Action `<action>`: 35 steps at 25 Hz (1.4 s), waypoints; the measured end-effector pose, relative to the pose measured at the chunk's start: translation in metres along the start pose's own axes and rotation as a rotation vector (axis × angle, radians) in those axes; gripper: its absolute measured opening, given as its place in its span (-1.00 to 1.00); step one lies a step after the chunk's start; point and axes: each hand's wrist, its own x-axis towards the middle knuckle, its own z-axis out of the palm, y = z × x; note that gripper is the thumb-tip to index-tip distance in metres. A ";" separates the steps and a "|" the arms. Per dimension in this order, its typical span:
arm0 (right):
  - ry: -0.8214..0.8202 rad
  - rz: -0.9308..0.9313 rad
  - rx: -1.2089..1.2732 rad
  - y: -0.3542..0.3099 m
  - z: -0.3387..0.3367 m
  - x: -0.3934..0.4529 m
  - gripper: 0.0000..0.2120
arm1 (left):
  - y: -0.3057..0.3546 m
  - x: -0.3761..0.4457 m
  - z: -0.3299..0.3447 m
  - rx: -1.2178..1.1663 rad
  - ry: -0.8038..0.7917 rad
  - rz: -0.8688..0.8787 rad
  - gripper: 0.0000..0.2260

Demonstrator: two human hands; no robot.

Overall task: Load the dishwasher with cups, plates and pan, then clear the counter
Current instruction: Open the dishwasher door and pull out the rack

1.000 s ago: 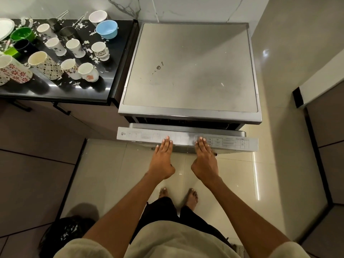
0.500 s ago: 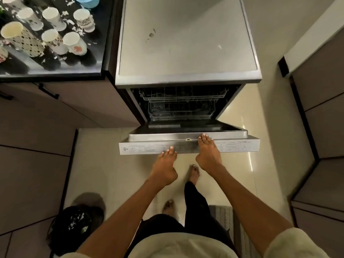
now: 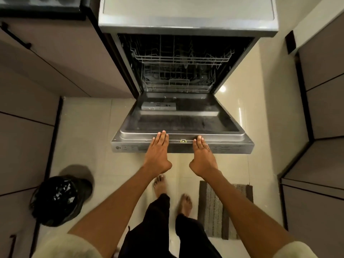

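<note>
The steel dishwasher (image 3: 188,17) stands ahead with its door (image 3: 182,121) swung down almost flat. Inside, the upper wire rack (image 3: 182,58) and the lower wire rack (image 3: 176,82) hold nothing that I can see. My left hand (image 3: 158,153) lies flat on the door's front edge left of its middle latch, fingers straight. My right hand (image 3: 202,155) rests the same way on the edge to the right of the latch. The cups, plates and pan are out of view; only a sliver of the black counter (image 3: 41,8) shows at top left.
A bin lined with a black bag (image 3: 59,198) stands on the floor at the left. A striped grey mat (image 3: 223,207) lies by my feet at the right. Brown cabinet fronts flank both sides, with pale floor tiles between.
The dishwasher door has come down from barely ajar to nearly flat, both hands riding on its top edge. My view has tilted downward and I have stepped back, so the cups left the frame.
</note>
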 end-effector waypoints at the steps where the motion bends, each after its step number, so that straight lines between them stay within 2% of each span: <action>1: 0.031 0.001 0.032 0.003 0.005 -0.003 -0.32 | -0.001 -0.001 0.007 0.010 -0.020 0.004 -0.04; 3: 0.141 -0.003 0.092 0.012 0.017 -0.004 -0.41 | -0.002 -0.004 0.021 0.034 -0.051 -0.001 -0.05; 4: 0.159 -0.018 0.100 0.016 0.022 0.000 -0.38 | -0.002 -0.005 0.028 0.043 -0.063 -0.006 -0.06; 8: -0.006 -0.105 -0.031 0.035 0.064 0.011 -0.24 | -0.001 -0.010 0.081 0.018 -0.081 -0.025 -0.05; 16: -0.188 -0.125 -0.124 0.072 0.196 0.018 -0.22 | -0.011 0.002 0.214 0.003 -0.201 -0.074 -0.09; 20: -0.237 -0.115 -0.120 0.091 0.268 0.038 -0.22 | -0.023 0.025 0.285 0.011 -0.282 -0.078 -0.12; 26: -0.295 -0.089 -0.108 0.113 0.350 0.074 -0.21 | -0.038 0.060 0.375 0.016 -0.305 -0.072 -0.12; 35: -0.316 -0.050 0.000 0.127 0.399 0.105 -0.22 | -0.051 0.089 0.433 -0.005 -0.302 -0.078 -0.11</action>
